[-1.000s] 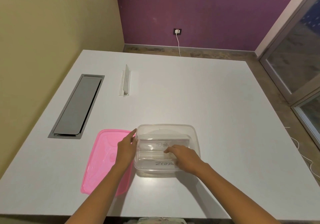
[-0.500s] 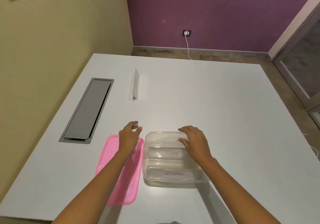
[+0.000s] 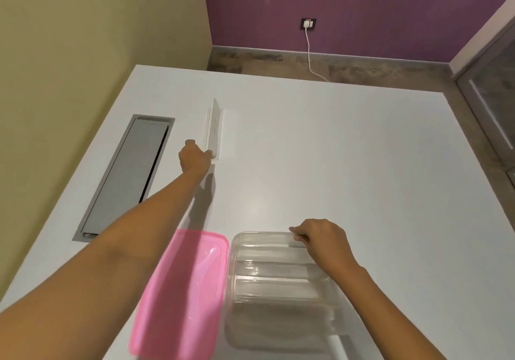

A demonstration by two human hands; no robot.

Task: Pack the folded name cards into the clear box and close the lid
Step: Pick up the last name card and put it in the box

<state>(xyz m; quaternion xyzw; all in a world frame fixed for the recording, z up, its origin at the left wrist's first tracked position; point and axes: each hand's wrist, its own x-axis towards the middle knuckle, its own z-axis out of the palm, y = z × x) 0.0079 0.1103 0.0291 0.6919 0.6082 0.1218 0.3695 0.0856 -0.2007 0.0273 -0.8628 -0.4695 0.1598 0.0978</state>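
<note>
The clear box (image 3: pixel 278 298) stands open near the table's front edge with folded name cards (image 3: pixel 276 272) lying inside it. My right hand (image 3: pixel 320 238) rests on the box's far rim, fingers curled over the edge. The pink lid (image 3: pixel 181 292) lies flat on the table just left of the box. A white folded name card (image 3: pixel 214 128) stands further back on the table. My left hand (image 3: pixel 195 159) is stretched out to the card's near end, fingers closed on it.
A grey metal cable hatch (image 3: pixel 128 175) is set into the white table (image 3: pixel 348 150) at the left, near the yellow wall. A white charger cable (image 3: pixel 310 53) hangs from the socket on the purple wall. A glass door stands at the right.
My left hand left the lid side of the box and reached forward to the far name card. My right hand moved from inside the box to its far rim.
</note>
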